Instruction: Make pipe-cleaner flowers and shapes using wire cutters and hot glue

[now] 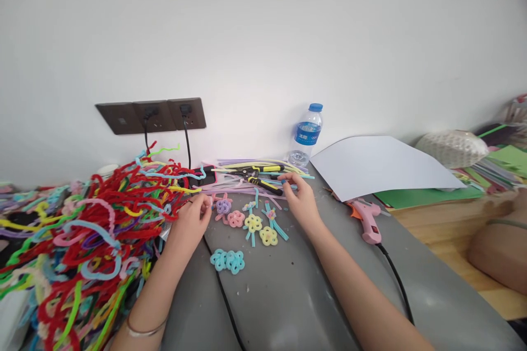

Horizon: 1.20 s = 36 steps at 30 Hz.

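My left hand (191, 216) is closed in a pinch at the edge of the fuzzy stem pile, with a small pink pipe cleaner piece (211, 200) at its fingertips, partly hidden. Beyond the flowers, my right hand (301, 201) has its thumb and forefinger apart, close to the handle end of the yellow-and-black pliers (267, 185). These pliers lie on straight pastel pipe cleaners (230, 163). Between my hands are looped flowers: a purple one (223, 207), a pink one (236, 219) and yellow ones (269, 236), some with blue stems. Nearer me lies a blue looped pair (228, 261).
A tangled heap of colourful pipe cleaners (94, 241) covers the left side. Against the wall stands a water bottle (307, 134). White sheets (382, 167) and a pink glue gun (367, 222) lie right. A black cable (224, 293) crosses the grey table (284, 307). Another person's limb (500, 244) shows far right.
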Available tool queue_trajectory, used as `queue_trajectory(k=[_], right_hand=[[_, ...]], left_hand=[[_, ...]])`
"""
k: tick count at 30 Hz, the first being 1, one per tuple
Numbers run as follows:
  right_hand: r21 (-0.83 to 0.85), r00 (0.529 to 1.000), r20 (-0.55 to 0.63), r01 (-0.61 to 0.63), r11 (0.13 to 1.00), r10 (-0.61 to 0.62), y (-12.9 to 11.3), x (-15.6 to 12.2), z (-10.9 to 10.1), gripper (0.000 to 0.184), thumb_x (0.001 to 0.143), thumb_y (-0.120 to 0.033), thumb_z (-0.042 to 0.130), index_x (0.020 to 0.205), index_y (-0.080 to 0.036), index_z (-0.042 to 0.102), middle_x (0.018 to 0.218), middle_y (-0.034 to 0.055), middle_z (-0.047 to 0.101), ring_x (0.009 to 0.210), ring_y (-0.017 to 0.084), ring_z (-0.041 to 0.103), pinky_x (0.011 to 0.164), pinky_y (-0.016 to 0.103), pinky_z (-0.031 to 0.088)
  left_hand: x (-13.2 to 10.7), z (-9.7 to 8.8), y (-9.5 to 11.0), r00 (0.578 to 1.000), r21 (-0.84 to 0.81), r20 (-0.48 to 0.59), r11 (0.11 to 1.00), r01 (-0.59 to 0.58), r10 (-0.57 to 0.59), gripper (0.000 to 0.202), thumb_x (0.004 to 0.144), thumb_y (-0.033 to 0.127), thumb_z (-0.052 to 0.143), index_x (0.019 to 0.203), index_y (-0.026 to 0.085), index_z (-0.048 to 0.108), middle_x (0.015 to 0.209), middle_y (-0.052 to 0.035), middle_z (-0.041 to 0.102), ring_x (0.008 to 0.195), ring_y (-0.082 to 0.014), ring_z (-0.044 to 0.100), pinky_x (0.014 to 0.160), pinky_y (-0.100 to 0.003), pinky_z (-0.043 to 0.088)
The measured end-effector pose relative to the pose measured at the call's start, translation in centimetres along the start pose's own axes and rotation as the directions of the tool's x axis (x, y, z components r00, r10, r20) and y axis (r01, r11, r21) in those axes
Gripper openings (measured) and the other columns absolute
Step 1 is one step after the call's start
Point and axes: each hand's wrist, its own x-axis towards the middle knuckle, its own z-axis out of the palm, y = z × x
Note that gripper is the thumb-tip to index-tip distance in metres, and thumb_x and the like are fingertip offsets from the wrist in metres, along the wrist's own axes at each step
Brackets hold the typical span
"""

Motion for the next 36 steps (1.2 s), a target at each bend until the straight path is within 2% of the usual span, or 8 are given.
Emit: queue_trajectory(k=[3,7,11,19,23,26,32,36], right_hand=[[0.007,1.0,0.002,0.005,1.0,-0.005,-0.1,0.0,0.0,0.021,0.084,-0.029,0.045,0.091,-0.021,0.063,0.098,0.0094,0.071,0.09,0.026,0.062,0.083,0.039,0.045],[0.02,1.0,0.006,0.019,1.0,-0.019,-0.3,0.0,0.1,0.019,0.083,-0.028,0.046,0.089,-0.021,0.062,0.096,0.0094,0.071,0.087,0.026,0.063,0.081,0.038,0.046],[0.02,1.0,0.01,0.014,1.0,-0.014,-0.4,-0.1,0.1,0.019,0.082,-0.027,0.046,0.09,-0.021,0.062,0.097,0.0096,0.071,0.088,0.026,0.063,0.079,0.037,0.047],[0.023,1.0,0.003,0.02,1.0,-0.02,-0.2,-0.1,0.2,0.021,0.082,-0.028,0.046,0.09,-0.02,0.064,0.096,0.0099,0.071,0.087,0.026,0.063,0.081,0.04,0.047],[0.028,1.0,-0.002,0.026,0.999,-0.026,-0.1,-0.1,0.1,0.02,0.083,-0.028,0.046,0.09,-0.02,0.064,0.096,0.0096,0.071,0.085,0.025,0.063,0.082,0.04,0.047],[0.031,1.0,-0.005,0.026,0.999,-0.026,0.0,-0.1,0.1,0.02,0.082,-0.028,0.047,0.09,-0.021,0.064,0.096,0.0093,0.072,0.086,0.026,0.063,0.081,0.039,0.047],[0.028,1.0,-0.007,0.011,1.0,-0.011,-0.2,-0.1,0.1,0.021,0.082,-0.029,0.046,0.09,-0.02,0.064,0.096,0.0097,0.072,0.086,0.026,0.063,0.082,0.04,0.047],[0.028,1.0,-0.006,0.019,0.999,-0.018,-0.2,0.0,0.2,0.02,0.081,-0.028,0.047,0.089,-0.021,0.063,0.096,0.0095,0.072,0.086,0.026,0.063,0.079,0.039,0.046]], left_hand=[[-0.4,0.1,-0.2,0.996,0.051,0.061,0.996,0.067,-0.07,0.007,0.081,0.02,0.051,0.075,0.023,0.05,0.07,0.0001,0.064,0.063,-0.0178,0.061,0.063,-0.028,0.041],[-0.7,-0.2,0.0,0.974,0.04,0.156,0.987,0.158,-0.162,0.009,0.078,0.017,0.054,0.075,0.023,0.048,0.07,0.0002,0.067,0.065,-0.0187,0.063,0.062,-0.027,0.041],[-0.8,-0.2,0.2,0.969,0.049,0.158,0.982,0.184,-0.19,0.011,0.077,0.019,0.057,0.076,0.023,0.047,0.07,0.0012,0.065,0.067,-0.0189,0.064,0.059,-0.026,0.039],[-0.8,-0.9,0.6,0.934,0.027,0.279,0.974,0.226,-0.225,0.009,0.079,0.021,0.056,0.08,0.022,0.048,0.071,0.0023,0.063,0.069,-0.0176,0.061,0.061,-0.025,0.037],[-0.8,-1.0,1.1,0.943,-0.022,0.312,0.991,0.129,-0.115,0.002,0.082,0.021,0.055,0.083,0.023,0.056,0.074,0.0025,0.059,0.068,-0.0162,0.056,0.063,-0.025,0.036],[-0.9,-0.5,1.4,0.933,-0.069,0.36,0.997,0.028,-0.002,0.013,0.082,0.02,0.056,0.09,0.024,0.065,0.081,0.0012,0.06,0.072,-0.0163,0.055,0.064,-0.025,0.036],[-1.0,0.2,1.4,0.914,-0.038,0.405,0.999,0.004,0.012,0.019,0.084,0.019,0.054,0.09,0.024,0.071,0.081,-0.0003,0.058,0.071,-0.016,0.053,0.063,-0.025,0.034],[-1.0,-0.3,1.2,0.904,-0.077,0.42,0.996,-0.052,0.08,0.018,0.084,0.019,0.052,0.086,0.023,0.07,0.078,0.0003,0.055,0.069,-0.0153,0.051,0.062,-0.025,0.033]])
